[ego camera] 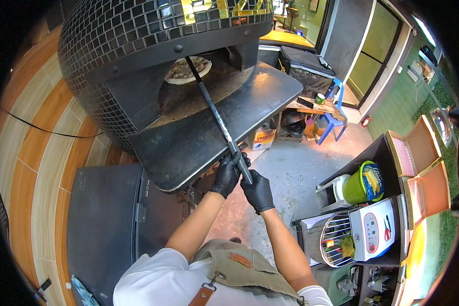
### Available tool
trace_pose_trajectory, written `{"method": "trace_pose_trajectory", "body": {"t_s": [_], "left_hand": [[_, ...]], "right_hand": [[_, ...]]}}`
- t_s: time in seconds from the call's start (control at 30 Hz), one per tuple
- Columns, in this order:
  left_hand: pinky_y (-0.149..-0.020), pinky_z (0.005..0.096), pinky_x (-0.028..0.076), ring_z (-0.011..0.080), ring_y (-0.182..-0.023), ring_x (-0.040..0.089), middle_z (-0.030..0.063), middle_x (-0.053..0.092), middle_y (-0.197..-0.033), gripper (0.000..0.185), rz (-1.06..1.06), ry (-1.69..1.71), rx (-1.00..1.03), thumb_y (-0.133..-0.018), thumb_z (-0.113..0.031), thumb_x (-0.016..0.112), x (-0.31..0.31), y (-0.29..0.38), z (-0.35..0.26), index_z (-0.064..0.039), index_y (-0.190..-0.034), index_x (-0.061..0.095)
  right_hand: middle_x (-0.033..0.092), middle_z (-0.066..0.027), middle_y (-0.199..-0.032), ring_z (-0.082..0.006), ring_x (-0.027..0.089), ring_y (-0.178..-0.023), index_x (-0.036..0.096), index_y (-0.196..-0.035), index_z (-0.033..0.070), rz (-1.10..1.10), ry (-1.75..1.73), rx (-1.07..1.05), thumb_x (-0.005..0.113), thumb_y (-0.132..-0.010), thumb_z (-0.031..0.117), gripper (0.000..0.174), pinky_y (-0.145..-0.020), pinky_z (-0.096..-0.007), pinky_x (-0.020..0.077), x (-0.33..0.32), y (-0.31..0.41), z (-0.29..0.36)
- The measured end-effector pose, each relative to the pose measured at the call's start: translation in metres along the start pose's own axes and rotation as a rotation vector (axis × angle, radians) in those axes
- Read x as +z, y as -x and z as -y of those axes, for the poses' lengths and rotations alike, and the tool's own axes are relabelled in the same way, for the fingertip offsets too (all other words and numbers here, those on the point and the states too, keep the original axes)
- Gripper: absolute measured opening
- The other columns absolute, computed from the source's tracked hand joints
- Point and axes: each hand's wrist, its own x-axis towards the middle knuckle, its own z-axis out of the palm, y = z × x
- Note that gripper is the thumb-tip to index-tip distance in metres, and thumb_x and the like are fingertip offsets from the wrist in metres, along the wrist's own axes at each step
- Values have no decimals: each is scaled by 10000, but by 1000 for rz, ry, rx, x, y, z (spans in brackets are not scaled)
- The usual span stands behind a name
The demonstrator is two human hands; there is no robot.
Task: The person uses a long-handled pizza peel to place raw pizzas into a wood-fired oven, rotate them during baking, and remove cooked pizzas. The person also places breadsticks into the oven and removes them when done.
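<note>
Both my hands wear black gloves and grip the dark handle of a long pole (213, 108), likely a pizza peel. My left hand (228, 174) wraps around the grip a little farther up, while my right hand (257, 190) holds its near end. The pole crosses the metal shelf (199, 143) and reaches into the mouth of a black-tiled pizza oven (111, 46). Inside, a pizza (188, 70) with a pale rim and browned topping lies at the pole's far end. The tool's head is hidden, so I cannot tell whether it is beneath the pizza.
Right of the oven are a wooden table (321, 108), a blue plastic chair (333, 122) and a black insulated bag (304, 67). Farther right stand a green bucket (355, 187), a spiral dough mixer (371, 231) and open pizza boxes (430, 191). A dark cabinet (103, 218) stands at left.
</note>
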Motion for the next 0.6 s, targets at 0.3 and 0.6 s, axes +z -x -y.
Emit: {"method": "trace_pose_trajectory", "body": {"t_s": [0.3, 0.6], "left_hand": [[-860, 398, 566, 245, -913, 659, 97, 646, -981, 261, -4, -16, -17, -1025, -120, 543, -2, -2, 1, -6, -1259, 558], [-861, 403, 567, 249, -910, 659, 107, 648, -996, 264, -16, -28, -7, -1024, -115, 540, -3, -2, 1, 10, -1257, 551]], "right_hand": [[661, -260, -770, -325, 682, -672, 684, -954, -20, -19, -23, -1, 668, -843, 123, 182, -655, -402, 516, 1, 1, -2], [669, -253, -772, -316, 687, -676, 688, -957, -17, -17, -20, -32, 668, -846, 119, 177, -657, -401, 518, 3, 0, -7]]}}
